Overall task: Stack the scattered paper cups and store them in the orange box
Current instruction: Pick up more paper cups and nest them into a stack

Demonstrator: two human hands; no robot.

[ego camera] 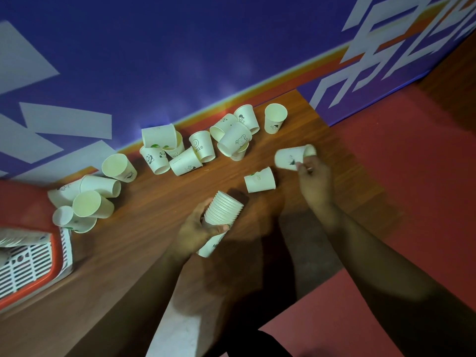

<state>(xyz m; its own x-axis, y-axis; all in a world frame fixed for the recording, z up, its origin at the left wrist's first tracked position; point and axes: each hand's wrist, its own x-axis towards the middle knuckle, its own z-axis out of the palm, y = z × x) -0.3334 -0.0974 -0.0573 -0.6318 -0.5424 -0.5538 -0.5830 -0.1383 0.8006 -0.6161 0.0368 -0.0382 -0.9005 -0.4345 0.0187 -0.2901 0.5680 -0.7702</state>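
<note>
My left hand (197, 229) grips a stack of several nested white paper cups (223, 211), its open end tilted up and away from me. My right hand (313, 176) pinches the rim of a single cup (289, 157) lying on its side near the table's right edge. Another lone cup (259, 179) lies on the table between my hands. Several loose cups (195, 145) are scattered along the back of the wooden table (144, 228), and more cups (90, 199) are heaped at the left. The orange box (55, 251) sits at the left edge, partly out of frame, with stacked cups inside.
A blue wall (180, 52) with white shapes and an orange stripe runs right behind the table. Red floor (412, 163) lies to the right, past the table's edge. A white slotted panel (28, 266) shows inside the box.
</note>
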